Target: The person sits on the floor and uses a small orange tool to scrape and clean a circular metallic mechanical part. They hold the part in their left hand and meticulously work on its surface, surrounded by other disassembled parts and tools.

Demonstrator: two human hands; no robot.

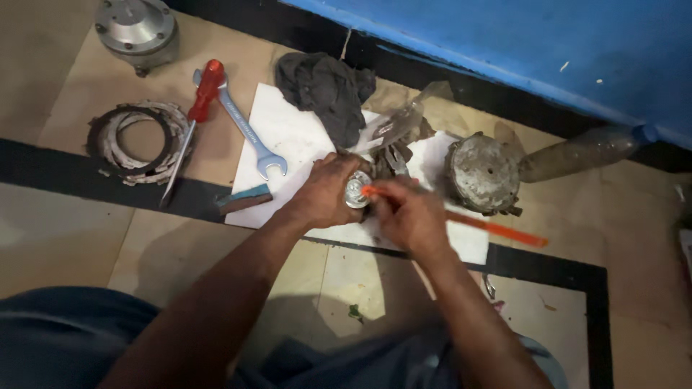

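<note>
Left hand: the left hand [326, 193] is clenching around a small round metal part [357, 189], gripping it over the white sheet [288, 137] lying on the floor [58, 230].
Right hand: the right hand [409, 214] is grasping an orange-handled tool [497, 230], pressing its tip against the metal part while the handle is trailing off toward the sheet's right edge.
Metal part: it is sitting between both hands, near the middle of the sheet's near edge.
On the sheet: a dark rag [328, 90] is lying crumpled at the far edge, an open-ended spanner [245, 126] is crossing the left corner, and a grimy round housing [483, 173] is resting at the right edge.
On the floor: a red-handled screwdriver [193, 119] is leaning across a stack of ring plates [133, 140] to the left; a grey round cover [137, 29] is sitting beyond them; a plastic bottle [587, 150] is lying beside the blue wall [540, 43].
</note>
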